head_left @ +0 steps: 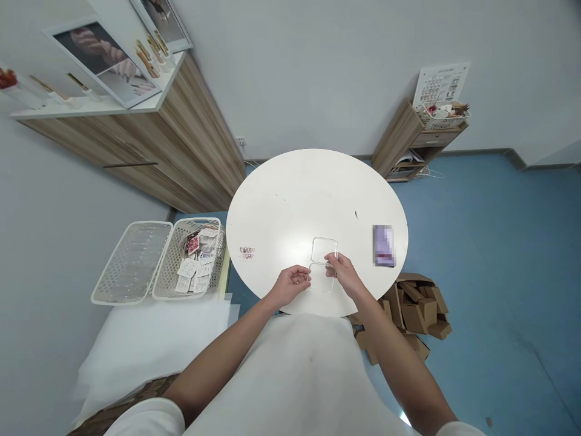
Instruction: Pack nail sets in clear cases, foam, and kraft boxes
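Note:
A clear plastic box (324, 249) with its lid folded open is held low over the near part of the white oval table (313, 175). My right hand (344, 274) pinches it at the right, by the fold between its two halves. The fingers of my left hand (291, 284) close on the left edge of the nearer half. Nothing shows inside the box. Off to the left on the table lies a small set of pinkish false nails (247, 252). A purple item (384, 246), blurred out, rests near the table's right edge.
Left of the table stand a white basket (166, 284) of cards and packets and another basket (97, 290) with clear plastic pieces. Cardboard boxes (415, 309) lie on the floor at right. A wooden cabinet (190, 139) and a small shelf unit (397, 133) stand behind.

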Tool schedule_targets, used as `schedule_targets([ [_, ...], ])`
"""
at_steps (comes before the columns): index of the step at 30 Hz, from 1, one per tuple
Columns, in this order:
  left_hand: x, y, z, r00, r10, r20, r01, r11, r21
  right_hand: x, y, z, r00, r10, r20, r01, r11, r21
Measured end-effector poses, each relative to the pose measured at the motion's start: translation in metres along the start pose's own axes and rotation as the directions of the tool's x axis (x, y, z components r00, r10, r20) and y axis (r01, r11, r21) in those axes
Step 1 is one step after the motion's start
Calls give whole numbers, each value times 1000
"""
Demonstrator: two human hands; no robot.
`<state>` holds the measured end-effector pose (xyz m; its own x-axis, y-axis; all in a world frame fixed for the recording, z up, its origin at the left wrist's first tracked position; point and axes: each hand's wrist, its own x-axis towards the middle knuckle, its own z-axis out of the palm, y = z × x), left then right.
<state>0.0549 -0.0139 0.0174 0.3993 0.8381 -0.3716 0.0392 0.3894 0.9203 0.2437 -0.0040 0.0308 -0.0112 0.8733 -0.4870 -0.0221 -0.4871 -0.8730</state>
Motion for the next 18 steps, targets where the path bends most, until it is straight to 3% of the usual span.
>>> schedule_targets([
  [4,1,-9,0,998,-39,-52,38,999,-14,-5,11,2,996,86,37,-86,996,4],
  [9,6,-30,-3,983,-93,-161,91,996,-20,-23,34,4,996,68,-65,-72,995,-73],
  [12,12,-45,-1,974,-130,-187,131,991,-4,-33,51,6,993,104,-54,-110,987,-116],
  [18,31,-71,7,961,-174,-216,196,976,89,-26,73,9,984,150,-99,-169,960,-222],
])
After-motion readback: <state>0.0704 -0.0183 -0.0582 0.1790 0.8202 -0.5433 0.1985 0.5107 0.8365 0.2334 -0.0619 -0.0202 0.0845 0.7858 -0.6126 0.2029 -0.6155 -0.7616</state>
